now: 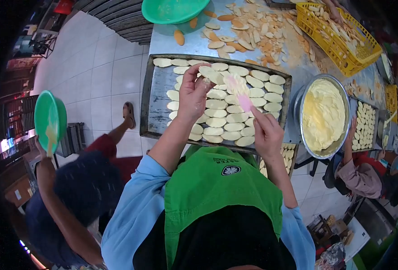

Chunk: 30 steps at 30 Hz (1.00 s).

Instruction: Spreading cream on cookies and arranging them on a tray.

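Note:
My left hand (194, 91) grips an oval biscuit slice (211, 75) between thumb and fingers, held above a metal baking tray (158, 98). In my right hand (268, 133) is a pink spatula (244, 102), its blade smeared with pale cream and close to the slice's right end. Rows of cream-topped oval slices (216, 113) cover most of the tray below both hands; part of its left side shows bare, stained metal. Right of the tray stands a large steel bowl (347, 111) of pale yellow cream (324, 111).
Loose oval slices and crumbs (253, 37) lie on the metal table beyond the tray. A person's hand reaches into a yellow plastic crate (351, 60) of slices. At left a person holds a green basin (59, 114); another green basin (172, 10) sits at the table's far left. A second filled tray (364, 126) stands at right, beside a seated co-worker.

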Motion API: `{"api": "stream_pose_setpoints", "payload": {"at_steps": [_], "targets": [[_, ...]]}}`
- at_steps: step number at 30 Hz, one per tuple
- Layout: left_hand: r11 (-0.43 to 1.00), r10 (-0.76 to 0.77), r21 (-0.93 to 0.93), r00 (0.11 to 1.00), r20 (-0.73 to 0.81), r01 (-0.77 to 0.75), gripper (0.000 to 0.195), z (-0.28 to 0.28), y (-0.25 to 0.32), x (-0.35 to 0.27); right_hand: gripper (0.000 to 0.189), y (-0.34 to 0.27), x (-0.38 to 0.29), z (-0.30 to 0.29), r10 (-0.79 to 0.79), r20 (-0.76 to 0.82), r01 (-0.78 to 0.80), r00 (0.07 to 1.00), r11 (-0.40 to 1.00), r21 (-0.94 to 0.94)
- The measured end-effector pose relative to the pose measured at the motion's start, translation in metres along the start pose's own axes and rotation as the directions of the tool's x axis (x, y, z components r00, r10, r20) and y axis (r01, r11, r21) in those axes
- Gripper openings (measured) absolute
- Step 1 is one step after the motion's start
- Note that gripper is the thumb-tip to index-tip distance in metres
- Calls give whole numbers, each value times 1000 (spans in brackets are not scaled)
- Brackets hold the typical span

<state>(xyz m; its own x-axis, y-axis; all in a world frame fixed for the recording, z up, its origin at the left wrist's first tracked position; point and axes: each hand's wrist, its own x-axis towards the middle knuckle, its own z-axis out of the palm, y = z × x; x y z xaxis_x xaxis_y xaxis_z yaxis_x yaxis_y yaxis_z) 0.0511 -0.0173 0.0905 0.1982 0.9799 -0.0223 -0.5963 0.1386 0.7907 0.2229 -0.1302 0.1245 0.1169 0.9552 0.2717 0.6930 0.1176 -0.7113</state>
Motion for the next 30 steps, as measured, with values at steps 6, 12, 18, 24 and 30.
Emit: {"api": "stream_pose_setpoints", "payload": {"at_steps": [6, 12, 18, 24, 30], "targets": [[995, 52, 84, 999, 13, -53, 35, 8, -12, -10, 34, -1, 7, 22, -37, -50, 27, 998, 983, -181], [991, 94, 98, 996, -5, -93, 39, 6, -11, -16, 34, -8, 3, 25, 32, -47, -41, 998, 981, -190], [977, 128, 183, 988, -81, -112, 40, -1, -10, -19, 34, -5, 3, 29, -16, -36, 6, 999, 968, -252], [865, 102, 501, 971, -218, 21, 32, -66, 40, -20, 26, 28, -7, 14, 207, 12, -207, 978, 978, -4], [363, -188, 803, 881, -433, 472, 24, -179, 37, -84, 28, 32, -34, 7, 519, 224, -558, 825, 813, 166]]}}
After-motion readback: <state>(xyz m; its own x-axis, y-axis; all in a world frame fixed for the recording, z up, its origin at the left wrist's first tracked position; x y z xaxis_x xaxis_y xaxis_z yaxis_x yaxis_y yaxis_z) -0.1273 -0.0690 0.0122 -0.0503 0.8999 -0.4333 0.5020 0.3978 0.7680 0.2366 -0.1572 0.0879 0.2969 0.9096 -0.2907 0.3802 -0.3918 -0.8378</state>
